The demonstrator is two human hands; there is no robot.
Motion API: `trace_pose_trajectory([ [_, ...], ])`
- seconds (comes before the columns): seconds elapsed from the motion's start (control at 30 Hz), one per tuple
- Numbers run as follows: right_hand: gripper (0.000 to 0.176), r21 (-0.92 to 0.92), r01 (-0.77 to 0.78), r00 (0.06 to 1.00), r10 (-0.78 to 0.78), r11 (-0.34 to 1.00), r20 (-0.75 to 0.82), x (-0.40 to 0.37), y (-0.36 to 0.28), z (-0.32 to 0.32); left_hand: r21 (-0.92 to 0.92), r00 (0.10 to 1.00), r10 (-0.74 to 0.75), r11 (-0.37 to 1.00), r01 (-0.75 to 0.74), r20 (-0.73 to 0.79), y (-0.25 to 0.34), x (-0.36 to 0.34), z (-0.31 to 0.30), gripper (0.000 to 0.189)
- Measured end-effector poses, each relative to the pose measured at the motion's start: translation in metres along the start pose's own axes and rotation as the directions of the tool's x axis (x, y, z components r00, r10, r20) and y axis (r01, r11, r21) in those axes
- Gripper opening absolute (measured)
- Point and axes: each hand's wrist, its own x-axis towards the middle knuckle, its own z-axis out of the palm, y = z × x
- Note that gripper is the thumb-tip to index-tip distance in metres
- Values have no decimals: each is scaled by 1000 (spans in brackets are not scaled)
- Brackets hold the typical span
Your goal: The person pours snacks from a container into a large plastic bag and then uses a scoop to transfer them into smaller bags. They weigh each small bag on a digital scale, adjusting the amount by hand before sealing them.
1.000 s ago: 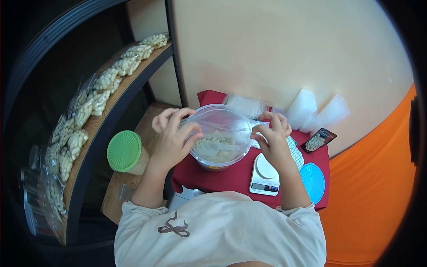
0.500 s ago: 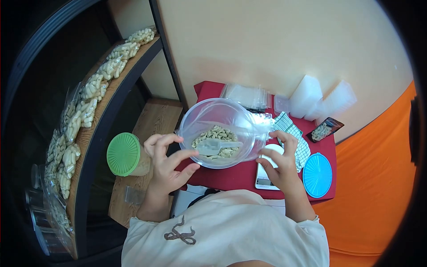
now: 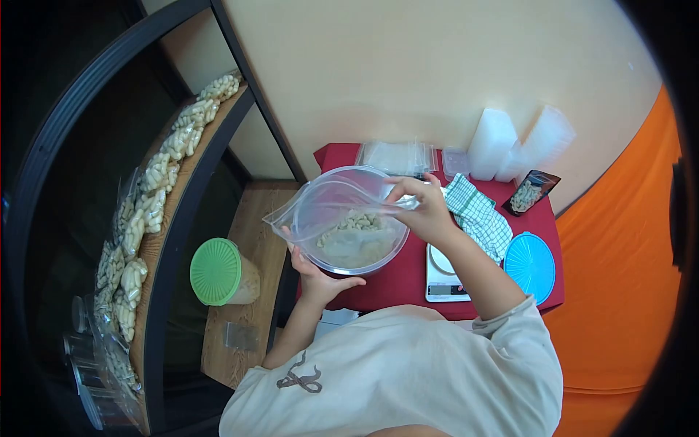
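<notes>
So the bag (image 3: 309, 222), a clear one, is strung between both hands right over the bowl (image 3: 346, 271). Its mouth gapes upward, and the long line of that opening runs sideways from one hand to the other, a bit higher at the right-hand end. The pointy corner aims left, poking out just past the left fingertips. Can't tell where the bottom edge sits, too see-through.

Right hand (image 3: 429, 217) has its end pinched between thumb and fingers. Left hand (image 3: 320, 282) is spread, fingers up against the bag near that corner, thumb stuck out by the bowl's rim; can't tell if it's actually gripping. Pale bits (image 3: 358, 221) lie in the bowl, below the right fingertips. Nearer the body from the right fingers is the scale (image 3: 445, 290), and the checked cloth (image 3: 477, 218) lies just right of them.
</notes>
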Motion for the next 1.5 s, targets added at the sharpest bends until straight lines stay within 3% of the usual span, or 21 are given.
trace_pose_trajectory([
  [0.03, 31, -41, 21, 999, -19, 999, 46, 5, -5, 5, 3, 1000, 7, 1000, -7, -2, -3, 0, 6, 140],
  [0.07, 31, -38, 26, 999, -25, 999, 44, 11, -11, 11, -59, 997, 29, 998, -33, -72, -7, 1, 13, 140],
  [0.13, 19, 253, 39, 996, -17, 967, -86, 25, -23, 23, -112, 988, 51, 991, -68, -144, -7, -2, 17, 141],
  [0.2, 19, 274, 103, 988, -66, 956, -142, 37, -36, 30, -137, 984, -79, 989, 56, -163, -5, -5, 18, 140],
  [0.27, 19, 291, 170, 973, -113, 942, -202, 52, -50, 32, -97, 982, -82, 993, 66, -171, -3, -6, 20, 138],
  [0.33, 21, 452, 240, 932, -74, 859, -356, 67, -63, 29, -62, 979, -89, 995, 79, -181, -5, -7, 20, 137],
  [0.37, 21, 451, 245, 930, -77, 858, -359, 76, -70, 23, -75, 985, -88, 994, 78, -148, -8, -9, 19, 134],
  [0.43, 20, 367, 325, 845, -94, 872, -526, 94, -85, 1, -93, 990, -84, 993, 73, -114, -8, -10, 18, 131],
  [0.5, 19, 462, 448, 787, -92, 766, -610, 112, -98, -25, -127, 950, -312, 942, 311, 9, -4, -13, 17, 124],
  [0.6, 19, 506, 506, 751, -67, 699, -657, 119, -122, -73, -276, 922, -387, 885, 375, 10, -6, -17, 21, 113],
  [0.67, 9, 465, 563, 701, -97, 683, -707, 120, -129, -99, -262, 951, -309, 920, 293, -24, -8, -14, 22, 109],
  [0.7, 9, 464, 564, 700, -97, 683, -708, 117, -136, -112, -248, 970, -236, 945, 214, -60, -8, -12, 23, 106],
  [0.77, 26, 466, 478, 676, 27, 745, -737, 111, -144, -134, -298, 966, -252, 928, 224, -57, -7, -12, 21, 102],
  [0.8, 26, 468, 474, 682, 26, 746, -731, 105, -138, -141, -346, 962, -267, 909, 233, -54, -7, -12, 20, 98],
  [0.83, 15, 383, 499, 666, -62, 777, -743, 98, -131, -149, -350, 959, -275, 906, 237, -63, -8, -12, 20, 98],
  [0.9, 11, 269, 520, 640, -160, 811, -752, 82, -129, -160, -231, 983, -60, 973, 18, -176, -10, -10, 21, 93],
  [1.1, 12, 88, 335, 658, -167, 938, -734, 22, -116, -172, 21, 971, 147, 989, -146, -187, 10, 9, -9, 90],
  [1.23, 12, 99, 185, 736, -71, 978, -673, 3, -107, -158, 14, 935, 109, 994, -111, -337, 1, 17, -26, 80],
  [1.37, 12, 129, 171, 778, -53, 977, -626, 0, -91, -135, 156, 916, 130, 985, -75, -380, 0, 42, -58, 89],
  [1.5, 12, 272, 104, 794, 85, 957, -602, -4, -80, -99, 252, 898, 176, 965, -76, -403, 1, 62, -80, 94],
])
